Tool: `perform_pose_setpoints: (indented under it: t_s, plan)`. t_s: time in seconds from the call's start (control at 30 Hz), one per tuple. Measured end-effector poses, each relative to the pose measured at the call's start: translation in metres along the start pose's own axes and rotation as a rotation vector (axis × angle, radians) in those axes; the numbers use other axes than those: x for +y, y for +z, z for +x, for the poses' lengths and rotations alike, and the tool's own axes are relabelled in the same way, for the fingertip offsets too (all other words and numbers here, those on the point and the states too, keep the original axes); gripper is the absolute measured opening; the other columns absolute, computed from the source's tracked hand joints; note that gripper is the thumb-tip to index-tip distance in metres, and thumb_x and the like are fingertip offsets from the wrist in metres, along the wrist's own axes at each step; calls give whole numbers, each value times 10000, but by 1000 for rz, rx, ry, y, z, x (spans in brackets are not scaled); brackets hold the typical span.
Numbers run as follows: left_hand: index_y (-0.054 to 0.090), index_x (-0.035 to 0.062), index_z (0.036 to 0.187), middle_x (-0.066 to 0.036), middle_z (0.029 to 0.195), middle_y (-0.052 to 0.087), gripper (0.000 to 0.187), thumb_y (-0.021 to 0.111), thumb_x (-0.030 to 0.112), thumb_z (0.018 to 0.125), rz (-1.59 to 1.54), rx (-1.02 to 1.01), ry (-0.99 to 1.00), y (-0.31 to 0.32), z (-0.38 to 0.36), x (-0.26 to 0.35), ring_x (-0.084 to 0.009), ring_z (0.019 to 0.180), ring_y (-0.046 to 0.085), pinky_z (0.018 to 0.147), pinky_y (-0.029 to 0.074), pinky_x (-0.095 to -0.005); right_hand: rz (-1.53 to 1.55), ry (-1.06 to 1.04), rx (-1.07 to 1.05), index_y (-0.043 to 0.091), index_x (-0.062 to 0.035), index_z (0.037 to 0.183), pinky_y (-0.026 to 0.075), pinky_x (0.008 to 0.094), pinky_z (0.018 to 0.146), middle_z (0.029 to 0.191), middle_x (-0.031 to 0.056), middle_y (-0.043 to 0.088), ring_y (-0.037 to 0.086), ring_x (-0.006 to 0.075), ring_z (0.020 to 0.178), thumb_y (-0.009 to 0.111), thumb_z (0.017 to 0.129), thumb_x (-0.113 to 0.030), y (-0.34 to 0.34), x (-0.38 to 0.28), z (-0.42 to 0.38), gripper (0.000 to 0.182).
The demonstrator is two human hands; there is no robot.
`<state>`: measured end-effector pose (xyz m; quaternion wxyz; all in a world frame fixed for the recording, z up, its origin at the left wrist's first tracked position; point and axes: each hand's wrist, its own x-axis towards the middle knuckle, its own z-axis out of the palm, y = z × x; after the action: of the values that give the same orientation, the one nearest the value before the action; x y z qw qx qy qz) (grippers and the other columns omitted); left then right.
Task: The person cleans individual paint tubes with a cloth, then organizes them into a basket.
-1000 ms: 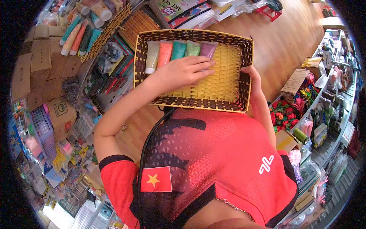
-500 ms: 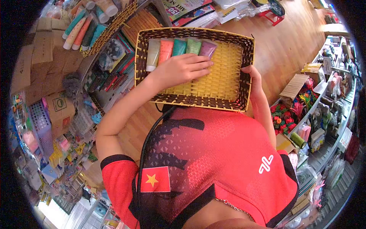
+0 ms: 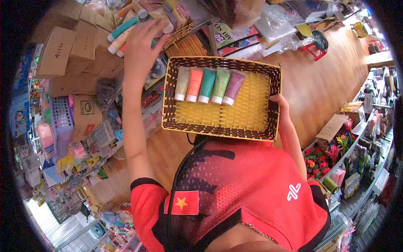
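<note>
My right hand [image 3: 280, 104] grips the right end of a woven basket [image 3: 222, 133], thumb over its rim and the other fingers hidden. Inside, five-colour order runs left to right: a pale tube [image 3: 182, 84], an orange tube [image 3: 194, 85], a teal tube [image 3: 207, 86], a light green tube [image 3: 221, 86] and a purple tube [image 3: 234, 89], white caps toward me. My left hand [image 3: 147, 37] is stretched out over a second basket [image 3: 181, 34] at upper left, thumb apart from the fingers, right at more tubes [image 3: 122, 30] lying there.
Cardboard boxes [image 3: 69, 52] are stacked at the left above a purple plastic basket [image 3: 62, 126]. A red stool [image 3: 315, 52] stands on the wooden floor at upper right. Shelves on the right hold artificial flowers [image 3: 317, 161] and packaged goods. A black cable [image 3: 178, 178] hangs over my shirt.
My left hand has left the tubes in the held basket and reached up and left to the second basket. The held basket sits lower and farther right in view, its tubes uncovered.
</note>
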<state>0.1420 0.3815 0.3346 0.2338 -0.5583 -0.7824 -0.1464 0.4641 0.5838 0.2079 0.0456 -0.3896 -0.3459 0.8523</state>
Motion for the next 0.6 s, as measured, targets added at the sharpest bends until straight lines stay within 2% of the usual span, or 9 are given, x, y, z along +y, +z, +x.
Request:
perform_pose_setpoints:
  t_s: [0.03, 0.17, 0.23, 0.33, 0.4, 0.47, 0.53, 0.57, 0.6]
  plan:
    - [552, 151, 1157, -102, 1176, 542, 396, 640, 202, 774, 144, -14, -34, 1, 2, -6, -297, 1089, 498, 936, 381, -392, -16, 12, -43, 460, -72, 1125, 444, 332, 712, 936, 87, 543, 529, 203, 809, 500, 711, -276, -1, -3, 1, 464]
    - [547, 173, 1154, -52, 1129, 573, 425, 642, 230, 744, 155, -7, 82, 5, 20, -9, -253, 1072, 511, 899, 414, -375, -75, -74, -34, 423, -73, 1194, 429, 312, 767, 1015, 74, 522, 512, 184, 880, 487, 719, -257, 19, -17, -4, 514]
    - [515, 180, 1185, -57, 1158, 558, 446, 624, 205, 753, 183, -57, 229, 4, 28, -8, -250, 1067, 516, 891, 419, -372, -97, -92, -39, 415, -74, 1212, 425, 308, 775, 1026, 71, 520, 508, 181, 889, 482, 718, -256, 24, -21, -7, 531]
    - [519, 168, 1172, -61, 1172, 551, 422, 605, 159, 759, 74, -149, 203, 14, 30, -16, -258, 1054, 525, 897, 412, -381, -130, -123, -55, 393, -78, 1253, 417, 299, 792, 1072, 67, 510, 496, 175, 912, 469, 719, -252, 30, -21, -7, 566]
    - [523, 139, 1159, -62, 1152, 562, 398, 576, 109, 766, 106, -133, 234, 19, 31, -19, -270, 1031, 535, 883, 420, -396, -133, -97, -76, 387, -76, 1262, 414, 300, 796, 1088, 70, 505, 497, 178, 911, 465, 723, -254, 23, -20, -6, 573]
    - [518, 111, 1151, -123, 1160, 550, 353, 523, 50, 803, 253, -43, 271, 18, 35, -19, -307, 1058, 518, 917, 402, -418, -91, -53, -75, 380, -82, 1272, 415, 299, 790, 1100, 69, 500, 498, 178, 912, 460, 728, -244, 21, -22, -10, 574]
    - [509, 109, 1152, -149, 1141, 551, 360, 500, 18, 804, 237, -69, 235, 4, 39, 2, -324, 1062, 513, 911, 403, -411, -84, -94, -81, 379, -94, 1275, 419, 307, 798, 1097, 68, 500, 499, 177, 926, 462, 725, -234, 21, -25, -13, 573]
    - [501, 98, 1155, -159, 1127, 553, 358, 499, 23, 805, 152, 72, 173, 4, 33, 3, -335, 1058, 513, 913, 401, -409, -77, -85, -70, 379, -94, 1275, 419, 307, 798, 1097, 68, 500, 499, 177, 926, 462, 725, -234, 29, -20, -2, 573]
    - [493, 87, 1157, -169, 1112, 555, 356, 497, 27, 806, 70, 215, 112, -3, 29, 17, -347, 1054, 513, 915, 399, -407, -92, -133, -54, 477, -61, 1121, 437, 304, 711, 952, 74, 551, 531, 179, 804, 487, 707, -288, 28, -18, 2, 472]
